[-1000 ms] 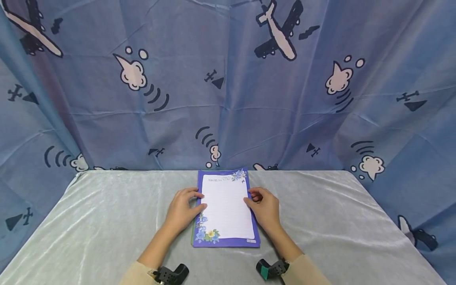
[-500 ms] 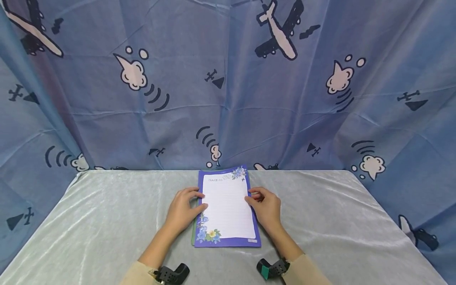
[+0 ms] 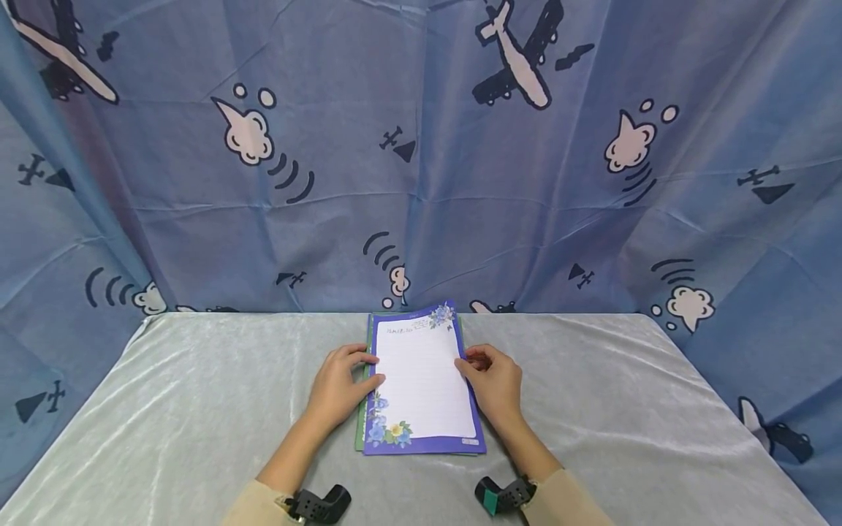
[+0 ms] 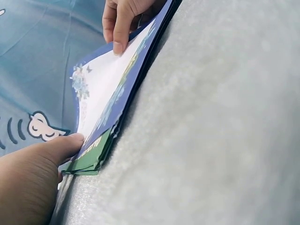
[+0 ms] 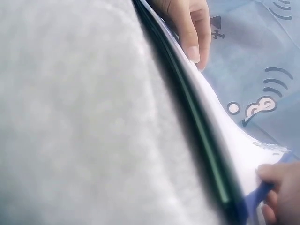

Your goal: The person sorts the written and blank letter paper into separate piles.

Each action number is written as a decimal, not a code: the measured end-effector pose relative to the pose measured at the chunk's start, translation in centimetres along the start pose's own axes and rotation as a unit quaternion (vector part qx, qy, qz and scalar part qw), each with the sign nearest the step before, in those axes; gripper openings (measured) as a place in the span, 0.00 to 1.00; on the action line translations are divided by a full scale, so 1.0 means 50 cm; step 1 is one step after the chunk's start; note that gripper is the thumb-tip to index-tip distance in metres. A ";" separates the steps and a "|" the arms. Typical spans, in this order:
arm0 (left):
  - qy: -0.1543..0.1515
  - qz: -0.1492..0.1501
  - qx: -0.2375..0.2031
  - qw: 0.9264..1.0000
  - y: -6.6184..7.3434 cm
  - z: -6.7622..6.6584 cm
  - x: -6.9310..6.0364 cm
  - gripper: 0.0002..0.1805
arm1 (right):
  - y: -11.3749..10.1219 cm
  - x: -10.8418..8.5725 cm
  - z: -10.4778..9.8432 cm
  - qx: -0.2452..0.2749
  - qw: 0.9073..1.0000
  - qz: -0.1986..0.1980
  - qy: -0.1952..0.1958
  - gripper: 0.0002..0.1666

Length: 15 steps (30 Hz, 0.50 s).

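A stack of letter paper lies near the middle of the table, its top sheet (image 3: 424, 387) white with faint lines, a purple border and blue and yellow flowers. My right hand (image 3: 493, 380) pinches that sheet's right edge, thumb on top; the right wrist view shows the edge bent upward there. My left hand (image 3: 338, 387) rests at the left edge, thumb and a finger laid fairly straight on the sheet. Green sheets (image 4: 91, 157) show below the purple one in the left wrist view. What the other left fingers touch is hidden.
A pale grey velvety cloth covers the table (image 3: 197, 416). Behind its far edge hangs a blue curtain (image 3: 342, 168) printed with planes and clouds. Black wrist devices (image 3: 319, 504) sit by both beige sleeves.
The top sheet has shifted slightly right, and its far right corner has risen. More green shows along the stack's left side. My right hand has moved a little right; the left has stayed nearly still.
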<state>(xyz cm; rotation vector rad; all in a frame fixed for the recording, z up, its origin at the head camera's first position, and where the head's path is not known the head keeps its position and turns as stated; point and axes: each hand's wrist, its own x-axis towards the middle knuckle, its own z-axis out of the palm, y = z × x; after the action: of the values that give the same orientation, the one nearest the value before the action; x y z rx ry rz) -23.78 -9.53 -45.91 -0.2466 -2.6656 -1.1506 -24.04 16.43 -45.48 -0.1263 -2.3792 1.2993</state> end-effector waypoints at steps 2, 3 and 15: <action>0.000 0.001 0.000 1.000 0.000 0.000 0.000 0.16 | -0.001 0.000 0.000 -0.004 1.000 -0.003 0.003 0.10; 0.000 0.001 0.001 1.000 0.001 -0.001 0.000 0.16 | -0.001 -0.001 0.000 -0.003 1.000 -0.004 0.003 0.10; -0.001 -0.002 -0.003 1.000 0.001 -0.002 0.000 0.16 | -0.002 -0.001 0.001 0.021 0.999 -0.022 -0.019 0.09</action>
<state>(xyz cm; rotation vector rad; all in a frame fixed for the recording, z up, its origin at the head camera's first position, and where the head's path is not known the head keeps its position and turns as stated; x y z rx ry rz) -23.75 -9.57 -45.82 -0.2450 -2.6660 -1.1606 -23.99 16.32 -45.41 -0.0360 -2.3710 1.3404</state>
